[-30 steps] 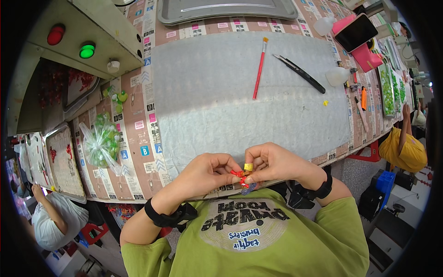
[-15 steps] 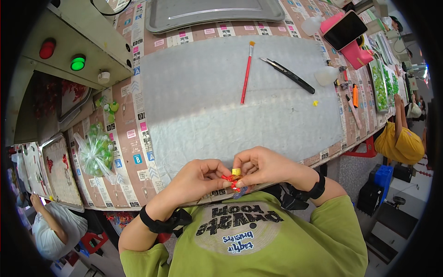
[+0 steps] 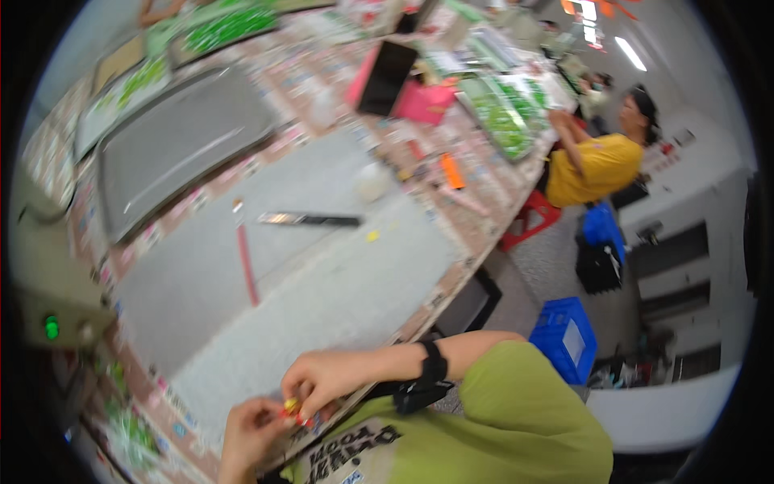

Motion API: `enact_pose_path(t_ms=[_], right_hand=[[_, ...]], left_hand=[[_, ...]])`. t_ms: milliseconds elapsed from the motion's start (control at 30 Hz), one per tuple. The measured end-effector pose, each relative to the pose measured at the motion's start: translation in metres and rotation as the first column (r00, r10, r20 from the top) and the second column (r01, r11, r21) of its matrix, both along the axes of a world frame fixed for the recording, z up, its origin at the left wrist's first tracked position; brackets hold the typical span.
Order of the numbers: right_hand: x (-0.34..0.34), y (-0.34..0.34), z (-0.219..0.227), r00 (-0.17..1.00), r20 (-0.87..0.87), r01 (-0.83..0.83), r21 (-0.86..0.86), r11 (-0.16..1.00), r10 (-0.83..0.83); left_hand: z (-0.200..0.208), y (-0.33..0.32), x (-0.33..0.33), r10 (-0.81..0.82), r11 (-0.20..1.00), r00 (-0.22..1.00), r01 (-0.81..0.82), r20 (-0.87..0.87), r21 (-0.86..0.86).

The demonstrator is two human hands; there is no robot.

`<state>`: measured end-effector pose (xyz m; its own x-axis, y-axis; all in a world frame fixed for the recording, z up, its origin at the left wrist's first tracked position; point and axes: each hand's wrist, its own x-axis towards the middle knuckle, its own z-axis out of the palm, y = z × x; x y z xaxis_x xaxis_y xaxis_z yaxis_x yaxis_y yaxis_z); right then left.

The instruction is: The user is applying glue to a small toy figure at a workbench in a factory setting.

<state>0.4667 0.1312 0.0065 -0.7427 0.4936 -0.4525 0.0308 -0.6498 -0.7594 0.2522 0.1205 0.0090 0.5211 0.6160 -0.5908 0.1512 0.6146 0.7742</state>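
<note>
Close to the table's front edge, my left hand (image 3: 251, 429) and my right hand (image 3: 326, 377) meet, fingertips closed around one small red and yellow piece (image 3: 295, 410). Its exact kind is too small and blurred to make out. Both hands pinch it, and the fingers cover much of it. Beyond them lies a grey-white sheet (image 3: 322, 278). On that sheet rest a red-handled brush (image 3: 245, 262), a slim black-handled tool with a pointed silver tip (image 3: 310, 219), and a tiny yellow bit (image 3: 372, 236).
A grey metal tray (image 3: 181, 149) stands at the far left. A phone (image 3: 387, 78) leans on a pink holder (image 3: 427, 103), near an orange marker (image 3: 451, 171). Green pieces fill a tray (image 3: 500, 121) beside a person in yellow (image 3: 601, 168). Blue crate (image 3: 564, 339) stands on the floor.
The whole view has swung to the right and blurred, so the table appears tilted and my hands sit lower left. Both hands still pinch the red and yellow piece.
</note>
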Motion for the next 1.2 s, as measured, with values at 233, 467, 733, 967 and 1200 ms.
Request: enact_pose_path(t_ms=[233, 467, 733, 967, 1200], right_hand=[[0.006, 0.002, -0.001, 1.000, -0.004, 0.000, 0.011, 1.000, 0.000], [0.002, -0.001, -0.008, 0.999, -0.026, 0.040, 0.024, 0.999, -0.039], [-0.005, 0.002, -0.005, 1.000, -0.002, 0.000, 0.027, 1.000, 0.000], [0.006, 0.010, 0.011, 0.988, 0.111, -0.106, -0.053, 0.993, 0.112], [0.000, 0.013, 0.006, 0.989, 0.126, -0.067, -0.093, 0.993, 0.079]], left_hand=[[0.019, 0.005, 0.014, 0.022, 0.986, 0.998, -0.013, 0.053, -0.165], [0.031, 0.006, 0.016, 0.002, 0.989, 0.998, 0.006, 0.055, -0.151], [0.002, 0.000, -0.002, 0.037, 0.999, 0.999, -0.038, -0.038, -0.033], [0.003, 0.010, 0.007, -0.037, 0.994, 0.995, 0.047, 0.097, -0.095], [0.000, 0.008, 0.000, -0.026, 0.991, 0.986, 0.047, 0.163, -0.128]])
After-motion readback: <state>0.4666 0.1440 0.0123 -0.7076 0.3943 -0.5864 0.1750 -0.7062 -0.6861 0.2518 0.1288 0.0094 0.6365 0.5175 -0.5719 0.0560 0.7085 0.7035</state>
